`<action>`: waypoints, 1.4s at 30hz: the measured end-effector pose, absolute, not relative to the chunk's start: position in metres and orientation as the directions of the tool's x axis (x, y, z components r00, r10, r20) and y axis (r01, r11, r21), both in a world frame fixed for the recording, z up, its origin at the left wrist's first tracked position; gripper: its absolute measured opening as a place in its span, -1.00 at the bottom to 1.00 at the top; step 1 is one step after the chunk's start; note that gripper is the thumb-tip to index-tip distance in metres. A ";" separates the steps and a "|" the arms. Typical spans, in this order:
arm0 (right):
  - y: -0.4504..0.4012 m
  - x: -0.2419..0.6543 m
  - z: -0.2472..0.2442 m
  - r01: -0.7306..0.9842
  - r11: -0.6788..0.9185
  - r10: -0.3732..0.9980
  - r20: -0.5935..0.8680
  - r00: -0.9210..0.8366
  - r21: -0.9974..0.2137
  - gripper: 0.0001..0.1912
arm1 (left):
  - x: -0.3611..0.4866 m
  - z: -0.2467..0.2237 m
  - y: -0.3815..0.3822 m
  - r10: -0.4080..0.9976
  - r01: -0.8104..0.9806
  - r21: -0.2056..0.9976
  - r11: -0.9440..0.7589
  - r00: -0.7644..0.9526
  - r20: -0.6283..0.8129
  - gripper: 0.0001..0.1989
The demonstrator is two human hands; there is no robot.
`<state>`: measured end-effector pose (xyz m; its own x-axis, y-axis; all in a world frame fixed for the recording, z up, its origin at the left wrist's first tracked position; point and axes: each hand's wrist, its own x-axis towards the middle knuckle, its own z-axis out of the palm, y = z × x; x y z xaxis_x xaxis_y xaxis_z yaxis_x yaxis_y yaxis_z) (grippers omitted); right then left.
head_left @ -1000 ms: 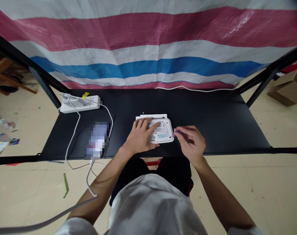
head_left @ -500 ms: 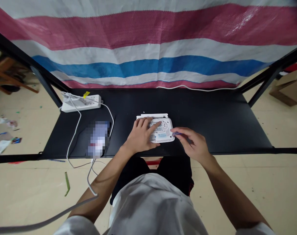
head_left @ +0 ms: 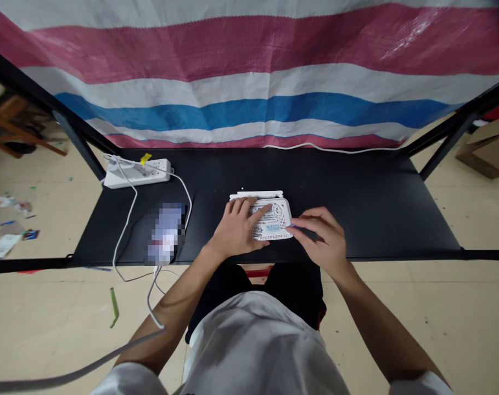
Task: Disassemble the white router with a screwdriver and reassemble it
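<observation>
My black counter stands before a tarp striped pink, white and blue, above a speckled floor with paper scraps and a cardboard box on it. The white router lies near the counter's front edge, its small blue label unreadable. My left hand lies spread open on it. My right hand curls half shut at its right end, grip unclear. A white power strip sits back left; open counter stretches rightward.
</observation>
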<state>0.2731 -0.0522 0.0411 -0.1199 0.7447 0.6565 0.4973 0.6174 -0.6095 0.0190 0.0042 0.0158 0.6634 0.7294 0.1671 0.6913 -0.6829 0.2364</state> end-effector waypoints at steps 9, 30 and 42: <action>-0.053 0.275 0.036 0.511 0.590 0.759 0.646 -0.086 -0.625 -0.55 | 0.019 0.016 0.004 0.729 0.690 0.239 -0.683 0.664 0.166 0.05; -0.055 0.268 0.031 0.469 0.567 0.781 0.623 -0.045 -0.677 -0.61 | 0.019 0.018 0.001 0.678 0.641 0.230 -0.733 0.718 0.160 0.02; -0.056 0.272 0.030 0.525 0.532 0.773 0.634 0.020 -0.665 -0.65 | 0.027 0.018 -0.012 0.701 0.685 0.156 -0.712 0.706 0.099 -0.04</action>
<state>0.2722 -0.0564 0.0297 0.0198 0.7727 0.6344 0.5245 0.5322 -0.6646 0.0268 -0.0118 0.0178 0.7064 0.7008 0.0990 0.6845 -0.7121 0.1561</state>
